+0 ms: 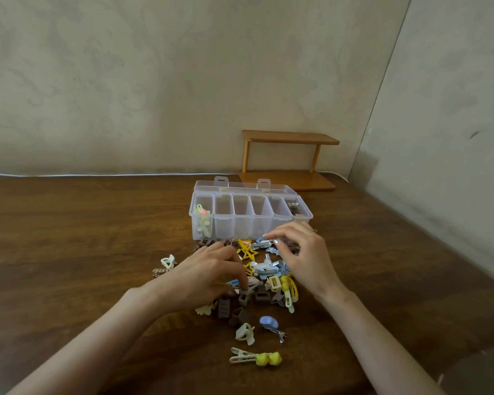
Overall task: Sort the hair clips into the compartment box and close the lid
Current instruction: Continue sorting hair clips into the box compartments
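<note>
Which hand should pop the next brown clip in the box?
Right. The right hand is over brown clips beside the box, near its brown-clip compartment. The left hand is lower in the pile.

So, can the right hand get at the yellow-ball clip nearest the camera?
Probably yes. The yellow-ball clip lies alone on bare table, apart from the pile, with nothing over it; the right hand would only need to draw back.

This looks like a room in a home. A dark wooden table [69,238] stands against a wall with pale patterned wallpaper [154,81], and a small wooden shelf rack [290,159] sits at the table's far edge. Colourful hair clips [263,283] lie scattered beside a clear plastic compartment box [250,216].
</note>
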`<state>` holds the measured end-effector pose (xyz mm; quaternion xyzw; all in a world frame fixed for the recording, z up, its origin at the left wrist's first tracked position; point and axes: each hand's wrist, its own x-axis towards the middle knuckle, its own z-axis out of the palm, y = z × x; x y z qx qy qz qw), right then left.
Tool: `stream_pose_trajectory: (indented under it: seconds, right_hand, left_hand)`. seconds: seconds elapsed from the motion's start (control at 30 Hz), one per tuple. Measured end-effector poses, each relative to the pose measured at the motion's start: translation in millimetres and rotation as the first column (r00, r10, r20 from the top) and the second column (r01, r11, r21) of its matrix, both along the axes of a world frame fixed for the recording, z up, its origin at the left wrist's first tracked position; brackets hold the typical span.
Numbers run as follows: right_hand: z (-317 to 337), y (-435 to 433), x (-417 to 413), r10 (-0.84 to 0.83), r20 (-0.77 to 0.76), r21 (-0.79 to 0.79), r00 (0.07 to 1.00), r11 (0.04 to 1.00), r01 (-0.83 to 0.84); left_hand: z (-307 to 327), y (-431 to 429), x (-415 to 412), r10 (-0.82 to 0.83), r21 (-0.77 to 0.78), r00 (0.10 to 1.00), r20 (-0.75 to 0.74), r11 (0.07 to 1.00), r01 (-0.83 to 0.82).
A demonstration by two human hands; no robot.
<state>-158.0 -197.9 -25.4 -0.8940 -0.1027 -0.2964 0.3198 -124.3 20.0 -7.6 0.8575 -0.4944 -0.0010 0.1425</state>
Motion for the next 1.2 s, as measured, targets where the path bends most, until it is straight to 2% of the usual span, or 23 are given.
stream_pose_trajectory:
  seconds: [0.27,0.33,0.43,0.57,0.73,0.83,1.03,1.13,1.2]
  right_hand:
    - [2.4,3.1,-4.8,0.026,-0.048,0.056,0.998,0.998,-0.024]
    - [2.1,3.2,-4.7,0.04,-0.055,0.062,0.998,0.997,-0.036]
    - [1.2,3.1,-4.7,0.08,-0.066,0.059,0.995,0.995,-0.077]
    - [4.5,7.2,-8.2,0.216,-0.139,0.124,0.967,0.972,-0.199]
    - [8.6,12.5,-12.7,0.334,-0.278,0.199,0.901,0.937,-0.286]
    - [8.0,15.1,-12.4,0.36,-0.293,0.197,0.886,0.929,-0.313]
    - [9.9,15.7,-14.1,0.305,-0.239,0.184,0.922,0.947,-0.265]
    - [14.4,5.8,-11.6,0.2,-0.209,0.279,0.957,0.95,-0.137]
    - [17.8,-5.7,-6.4,0.057,-0.144,0.312,0.988,0.95,-0.01]
  left_hand:
    - [-2.8,0.4,6.4,0.019,-0.069,1.0,-0.01,0.997,-0.02]
    - [-0.9,1.4,8.1,0.035,-0.18,0.997,-0.067,0.983,-0.046]
    - [4.8,4.0,6.1,0.098,-0.328,0.96,-0.261,0.927,-0.184]
    - [7.4,0.6,1.0,0.112,-0.399,0.891,-0.441,0.865,-0.306]
    - [5.1,-5.6,-2.7,0.13,-0.426,0.843,-0.521,0.817,-0.389]
    - [0.2,-6.8,-2.1,0.151,-0.432,0.841,-0.519,0.803,-0.411]
    - [-3.8,-10.0,-3.7,0.178,-0.444,0.867,-0.465,0.801,-0.403]
    - [-2.9,-10.8,-4.6,0.165,-0.484,0.871,-0.462,0.776,-0.404]
    - [-2.3,-11.2,-6.0,0.164,-0.489,0.889,-0.428,0.785,-0.38]
